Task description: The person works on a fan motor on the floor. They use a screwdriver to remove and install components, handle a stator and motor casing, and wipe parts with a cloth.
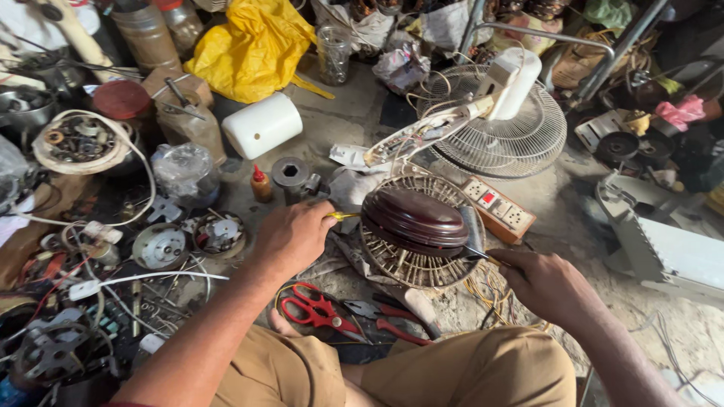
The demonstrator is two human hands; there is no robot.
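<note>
At the far left, a round tray of small metal parts (78, 142) is seen on the floor, and near it a white plastic cylinder (262, 124) is laid on its side. Red-handled scissors (317, 309) are placed on the ground below the left hand (292, 237). This hand is closed around a thin yellow-handled tool (343, 216), whose tip is directed at the dark brown fan motor housing (415, 221). The housing is seated on a round wire grille (407, 260) in the middle. A power strip (498, 209) is lying just behind. The right hand (547, 285) is closed at the grille's right edge; what is gripped cannot be told.
</note>
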